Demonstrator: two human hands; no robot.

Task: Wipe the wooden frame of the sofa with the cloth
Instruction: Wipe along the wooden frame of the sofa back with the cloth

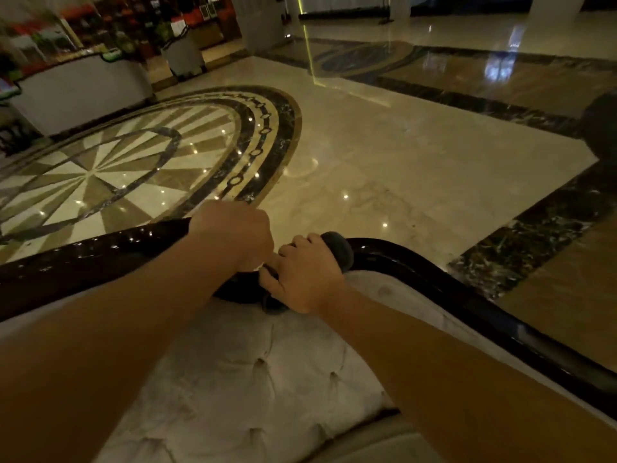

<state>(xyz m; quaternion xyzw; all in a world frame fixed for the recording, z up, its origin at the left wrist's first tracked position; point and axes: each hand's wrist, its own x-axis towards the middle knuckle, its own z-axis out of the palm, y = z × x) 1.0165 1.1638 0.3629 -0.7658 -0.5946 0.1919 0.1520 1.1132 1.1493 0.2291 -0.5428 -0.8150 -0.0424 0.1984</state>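
Tufted pale sofa cushion lay below both forearms, bordered by glossy dark wooden frame.
Left hand gripped the frame top; right hand, just beside, clamped dark grey cloth against it.

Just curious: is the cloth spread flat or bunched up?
Bunched up: the cloth bulges as a dark wad from the right hand, pressed on the wooden frame.
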